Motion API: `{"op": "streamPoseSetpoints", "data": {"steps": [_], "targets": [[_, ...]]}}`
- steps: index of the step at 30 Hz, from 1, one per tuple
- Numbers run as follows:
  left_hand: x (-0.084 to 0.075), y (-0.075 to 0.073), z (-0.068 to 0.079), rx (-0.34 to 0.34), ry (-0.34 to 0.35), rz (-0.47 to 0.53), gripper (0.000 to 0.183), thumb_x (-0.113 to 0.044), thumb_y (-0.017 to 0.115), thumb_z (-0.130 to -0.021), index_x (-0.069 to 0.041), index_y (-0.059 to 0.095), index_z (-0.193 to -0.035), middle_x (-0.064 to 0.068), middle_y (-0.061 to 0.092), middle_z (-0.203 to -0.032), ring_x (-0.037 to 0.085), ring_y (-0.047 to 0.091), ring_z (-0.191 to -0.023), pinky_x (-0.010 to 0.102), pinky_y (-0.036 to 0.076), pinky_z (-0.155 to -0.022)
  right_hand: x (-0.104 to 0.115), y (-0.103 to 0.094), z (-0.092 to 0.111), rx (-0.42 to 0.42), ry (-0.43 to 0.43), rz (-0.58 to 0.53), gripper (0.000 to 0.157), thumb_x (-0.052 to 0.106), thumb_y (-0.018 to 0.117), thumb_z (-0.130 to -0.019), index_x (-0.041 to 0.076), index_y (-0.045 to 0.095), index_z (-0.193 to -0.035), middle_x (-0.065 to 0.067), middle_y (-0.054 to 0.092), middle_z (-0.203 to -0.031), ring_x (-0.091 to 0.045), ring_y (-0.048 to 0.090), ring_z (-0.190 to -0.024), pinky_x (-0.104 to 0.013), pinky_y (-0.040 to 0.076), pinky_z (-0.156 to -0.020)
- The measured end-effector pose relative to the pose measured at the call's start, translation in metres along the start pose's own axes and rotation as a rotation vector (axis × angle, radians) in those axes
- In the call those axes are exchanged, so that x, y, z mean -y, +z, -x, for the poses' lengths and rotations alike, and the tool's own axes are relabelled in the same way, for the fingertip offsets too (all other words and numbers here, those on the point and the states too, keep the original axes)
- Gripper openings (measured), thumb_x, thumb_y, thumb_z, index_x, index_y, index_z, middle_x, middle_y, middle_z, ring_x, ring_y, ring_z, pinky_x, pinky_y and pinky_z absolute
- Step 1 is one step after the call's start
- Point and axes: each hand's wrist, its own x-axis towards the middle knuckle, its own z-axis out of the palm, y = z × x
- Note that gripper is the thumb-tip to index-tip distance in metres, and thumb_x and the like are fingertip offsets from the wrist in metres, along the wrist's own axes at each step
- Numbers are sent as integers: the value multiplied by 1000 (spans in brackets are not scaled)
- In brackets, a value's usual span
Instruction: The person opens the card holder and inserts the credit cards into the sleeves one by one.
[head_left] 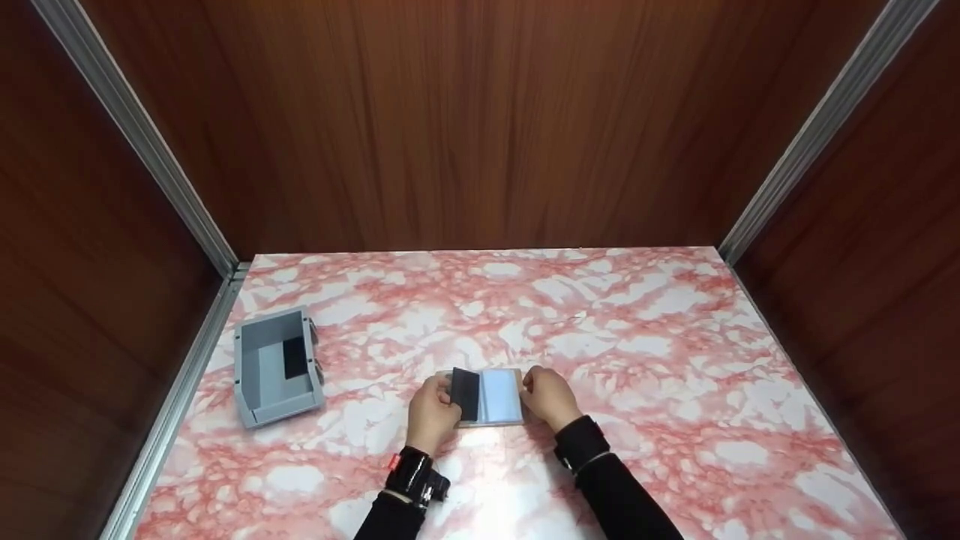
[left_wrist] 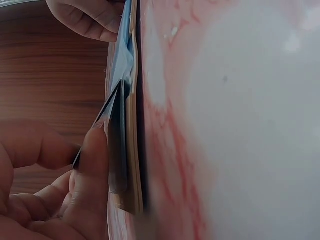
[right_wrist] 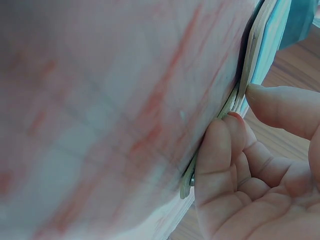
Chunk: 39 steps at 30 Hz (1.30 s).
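Starting with the head view, I locate the flat item in front of the person, between the left hand and the right hand, at the surface of the marbled table; whether it lies fully flat I cannot tell. Its left half carries a dark flap, its right half a pale blue sheet. A grey bin stands well apart to the left, presumably to keep it out of the hands' way; a dark rectangle shows inside. In the left wrist view, I see the left thumb and a finger pinching the flap's free edge, the flap tilted up from a dark panel; an edge grip presumably lets it swing about its attached side. In the right wrist view, the right thumb tip and curled fingers grip the item's tan edge, which I judge steadies it against the flap's pull. Count: two hands, one flat item, one flap, one sheet, one panel, one bin, one rectangle.
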Motion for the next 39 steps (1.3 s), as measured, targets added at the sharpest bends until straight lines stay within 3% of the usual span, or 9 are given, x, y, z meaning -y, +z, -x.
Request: {"op": "streamPoseSetpoints", "data": {"steps": [11,21,39], "targets": [[-2,6,1,18,9,-63,37,6,62,-65,4,63,-102,5,57,-74,21,55,-70,40,48,-70,-1,1,0,5,4,0,13,3,73,-81,1,61,-87,-6,58,-76,-25,58,-71,-40,50,-67],[-6,10,3,25,-22,-41,39,7,63,-66,5,62,-106,5,57,-76,21,54,-72,39,49,-71,-1,1,1,-27,-28,4,14,2,73,-78,1,60,-84,-5,56,-72,-24,55,-67,-41,49,-66],[-9,14,1,47,-19,-52,34,5,69,-74,5,61,-107,2,55,-72,18,54,-68,38,49,-68,-2,1,1,-25,-32,0,14,1,73,-78,1,60,-85,-5,56,-72,-24,55,-67,-41,49,-65]]}}
